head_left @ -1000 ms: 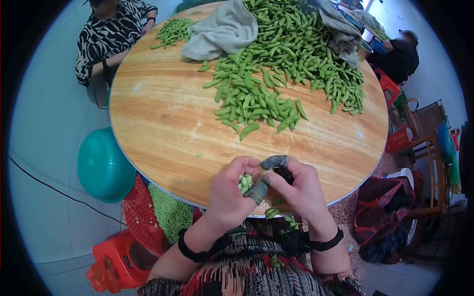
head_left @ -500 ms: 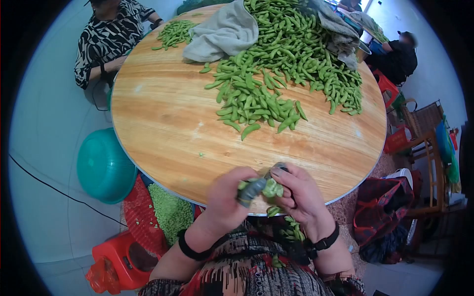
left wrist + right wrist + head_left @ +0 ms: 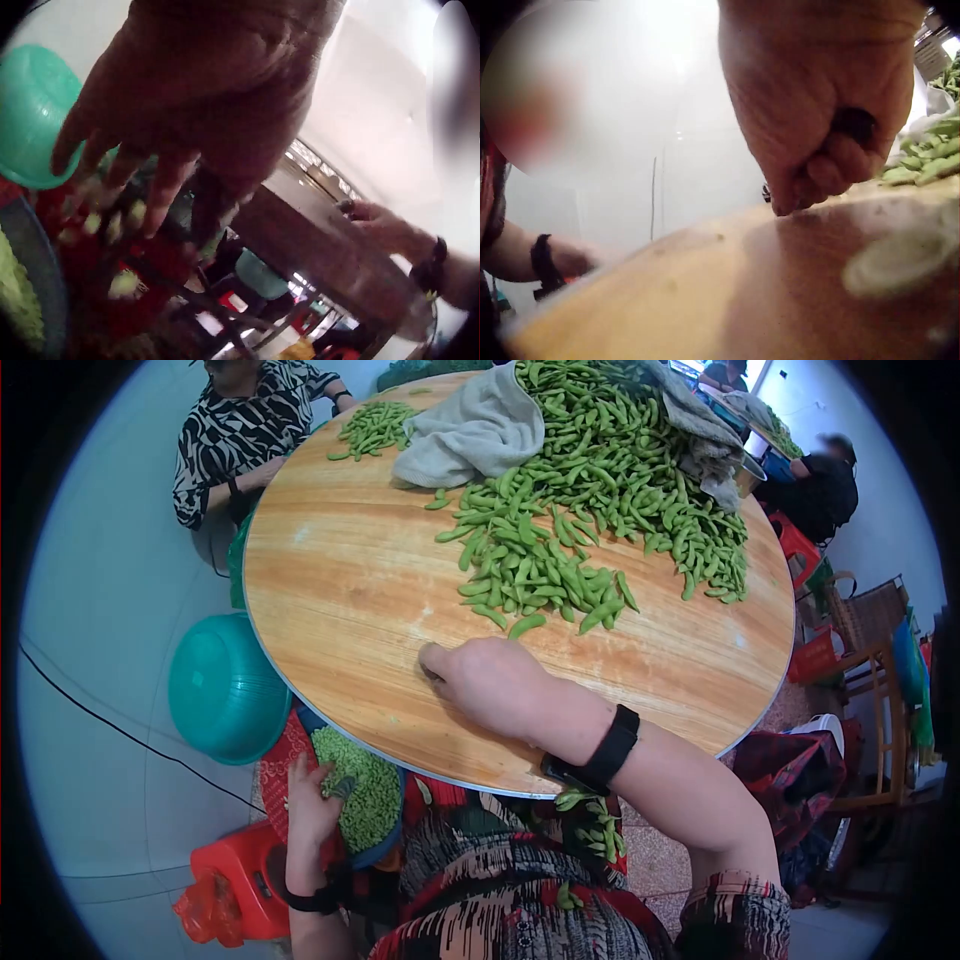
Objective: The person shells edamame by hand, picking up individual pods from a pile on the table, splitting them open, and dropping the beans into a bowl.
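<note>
while the left hand (image 3: 312, 808) is spreading beside pale green shelled beans (image 3: 368, 790) in a round blue basin (image 3: 381, 851), it should be releasing inward; the right hand (image 3: 492, 682) is curling against the wooden worktop (image 3: 345, 590), grip unclear.

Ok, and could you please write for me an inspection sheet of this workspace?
Surface: round wood-grain table, with pale marks.
Job's things: green pods heaped at the far side; shelled beans in a basin below the near left edge.
Clutter: grey cloth beside the heap; loose pods on the lap.
Grippers: left hand open by the shelled beans; right hand curled, fingertips at the tabletop, contents hidden.
Cables: black cable across the floor, left.
Surroundings: turquoise basin and red stool left; seated person far left; wooden chair right.
</note>
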A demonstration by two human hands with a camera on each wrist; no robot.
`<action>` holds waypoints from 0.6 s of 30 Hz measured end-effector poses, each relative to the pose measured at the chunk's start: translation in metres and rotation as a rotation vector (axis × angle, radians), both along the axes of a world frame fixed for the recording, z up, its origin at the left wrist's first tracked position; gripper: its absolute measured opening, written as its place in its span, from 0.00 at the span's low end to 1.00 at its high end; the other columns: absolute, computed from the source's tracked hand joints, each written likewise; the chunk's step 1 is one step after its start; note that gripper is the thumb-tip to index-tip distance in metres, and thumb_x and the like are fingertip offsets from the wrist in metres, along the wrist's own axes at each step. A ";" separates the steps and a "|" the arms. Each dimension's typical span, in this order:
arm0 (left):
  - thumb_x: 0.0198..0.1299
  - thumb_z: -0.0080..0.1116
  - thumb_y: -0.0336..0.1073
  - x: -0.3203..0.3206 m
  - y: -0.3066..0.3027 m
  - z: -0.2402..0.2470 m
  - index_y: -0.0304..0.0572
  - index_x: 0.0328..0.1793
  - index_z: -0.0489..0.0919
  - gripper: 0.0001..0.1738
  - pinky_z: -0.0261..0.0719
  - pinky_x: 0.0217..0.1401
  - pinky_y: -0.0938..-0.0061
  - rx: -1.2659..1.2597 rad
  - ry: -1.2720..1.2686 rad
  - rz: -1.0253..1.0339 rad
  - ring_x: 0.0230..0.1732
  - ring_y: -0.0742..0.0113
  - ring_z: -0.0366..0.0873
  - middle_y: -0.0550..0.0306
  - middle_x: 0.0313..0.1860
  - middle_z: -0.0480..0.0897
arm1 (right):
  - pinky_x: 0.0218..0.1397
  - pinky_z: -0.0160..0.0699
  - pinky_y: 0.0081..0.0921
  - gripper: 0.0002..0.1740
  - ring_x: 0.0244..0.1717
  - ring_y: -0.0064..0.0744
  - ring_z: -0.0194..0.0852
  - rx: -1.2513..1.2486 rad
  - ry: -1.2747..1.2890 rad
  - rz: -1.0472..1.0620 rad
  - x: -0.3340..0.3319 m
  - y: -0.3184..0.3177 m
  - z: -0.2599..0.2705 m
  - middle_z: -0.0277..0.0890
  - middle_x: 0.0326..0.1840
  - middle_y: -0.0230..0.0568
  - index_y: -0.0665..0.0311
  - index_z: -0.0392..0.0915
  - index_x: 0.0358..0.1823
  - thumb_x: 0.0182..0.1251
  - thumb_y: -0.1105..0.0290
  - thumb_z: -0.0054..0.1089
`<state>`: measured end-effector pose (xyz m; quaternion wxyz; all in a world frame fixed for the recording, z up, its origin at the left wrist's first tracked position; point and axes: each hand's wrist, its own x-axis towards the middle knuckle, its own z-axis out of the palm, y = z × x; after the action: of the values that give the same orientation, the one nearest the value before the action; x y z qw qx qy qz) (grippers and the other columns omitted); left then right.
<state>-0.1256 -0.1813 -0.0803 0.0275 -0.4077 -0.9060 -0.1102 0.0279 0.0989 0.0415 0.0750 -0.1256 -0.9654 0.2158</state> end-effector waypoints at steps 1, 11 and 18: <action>0.50 0.55 0.22 0.007 0.009 0.014 0.33 0.45 0.77 0.14 0.65 0.60 0.72 0.128 -0.052 0.046 0.55 0.61 0.71 0.47 0.53 0.74 | 0.34 0.72 0.44 0.11 0.29 0.53 0.75 -0.021 -0.042 0.026 0.008 -0.001 0.001 0.74 0.23 0.52 0.64 0.74 0.36 0.55 0.66 0.57; 0.54 0.56 0.31 0.056 0.124 0.090 0.36 0.56 0.72 0.21 0.62 0.63 0.57 0.420 0.044 -0.233 0.61 0.45 0.66 0.39 0.58 0.70 | 0.35 0.74 0.44 0.08 0.31 0.52 0.76 0.195 -0.167 -0.322 0.058 0.063 0.011 0.75 0.24 0.51 0.66 0.74 0.31 0.56 0.68 0.54; 0.54 0.57 0.34 0.131 0.158 0.093 0.33 0.59 0.69 0.26 0.68 0.58 0.61 0.310 -0.515 -1.098 0.55 0.48 0.70 0.42 0.56 0.71 | 0.34 0.73 0.45 0.06 0.29 0.54 0.74 0.085 -0.102 -0.251 0.081 0.054 0.013 0.74 0.25 0.53 0.66 0.73 0.29 0.55 0.70 0.53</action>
<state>0.0054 -0.0228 0.0130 -0.1936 -0.7655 -0.5152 -0.3333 0.1094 0.1525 0.0545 0.0574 -0.2530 -0.9529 0.1569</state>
